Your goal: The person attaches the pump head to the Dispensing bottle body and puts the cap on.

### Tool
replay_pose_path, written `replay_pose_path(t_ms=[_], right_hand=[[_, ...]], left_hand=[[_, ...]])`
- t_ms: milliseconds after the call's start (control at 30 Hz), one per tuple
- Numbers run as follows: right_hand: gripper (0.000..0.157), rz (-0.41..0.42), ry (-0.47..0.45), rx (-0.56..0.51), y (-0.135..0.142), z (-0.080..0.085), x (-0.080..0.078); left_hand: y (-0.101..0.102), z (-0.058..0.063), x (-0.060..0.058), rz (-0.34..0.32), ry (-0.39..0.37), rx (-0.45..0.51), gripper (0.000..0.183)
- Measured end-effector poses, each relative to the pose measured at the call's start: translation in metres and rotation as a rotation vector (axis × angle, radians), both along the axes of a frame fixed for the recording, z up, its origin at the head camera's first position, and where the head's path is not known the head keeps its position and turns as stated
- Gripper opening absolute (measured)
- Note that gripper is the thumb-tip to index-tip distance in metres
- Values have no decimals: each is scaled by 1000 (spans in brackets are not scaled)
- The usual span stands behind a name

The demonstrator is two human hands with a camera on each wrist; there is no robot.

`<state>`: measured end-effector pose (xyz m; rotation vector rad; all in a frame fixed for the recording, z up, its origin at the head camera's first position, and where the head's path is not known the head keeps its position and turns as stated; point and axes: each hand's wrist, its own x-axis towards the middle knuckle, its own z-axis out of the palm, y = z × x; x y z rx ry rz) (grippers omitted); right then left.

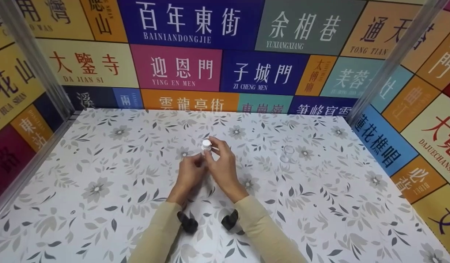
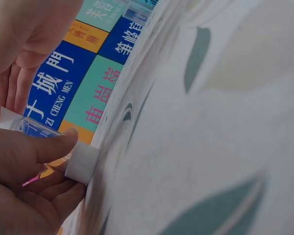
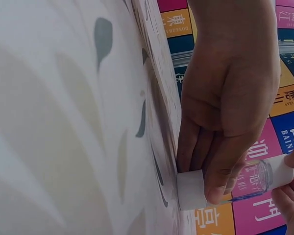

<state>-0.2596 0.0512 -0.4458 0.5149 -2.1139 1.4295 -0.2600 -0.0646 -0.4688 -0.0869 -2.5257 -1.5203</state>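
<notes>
On one flower-patterned counter (image 1: 345, 219), we are using two hands, the left hand (image 1: 188, 173) and the right hand (image 1: 225, 168), on what we are judging to be a fastening or loosening step. Between them, near mid-counter, one clear bottle (image 3: 252, 178) is standing about upright: our left grip is clasping its body low down, our right is pinching its upper end. The next move is probably calling for a steady left hold and a right-hand twist. Further right, one clear cap (image 1: 287, 154) is sitting well apart. On the bottle we are counting one white base (image 3: 191, 188) and one white top (image 1: 206, 144).
</notes>
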Motion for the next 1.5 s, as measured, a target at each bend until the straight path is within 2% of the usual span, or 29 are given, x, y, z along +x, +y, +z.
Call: replay_pose_path(t_ms=[300,567,733,867,1133,1400,1500], right_hand=[[38,6,34,-23,-1,-1,-1],[39,-10,24,14,-2,0,0],[44,-38,-6,38,-1,-1,1],[47,-23,-34,19,-1,-2,1],[41,6,-10,-15,-2,-2,-1],[38,-1,14,-6,-2,-2,-2],[40,-6,17,1,-2,-2,-1]], left_hand=[[-1,-1,0,-7,13,12,19],[-1,0,0,-7,25,19,22],[0,1,2,-6,-28,12,35],[0,0,3,-7,-70,39,39],[0,0,0,-2,-4,13,28],[-1,-1,0,-8,14,17,28],[-1,-1,1,-2,-11,24,31]])
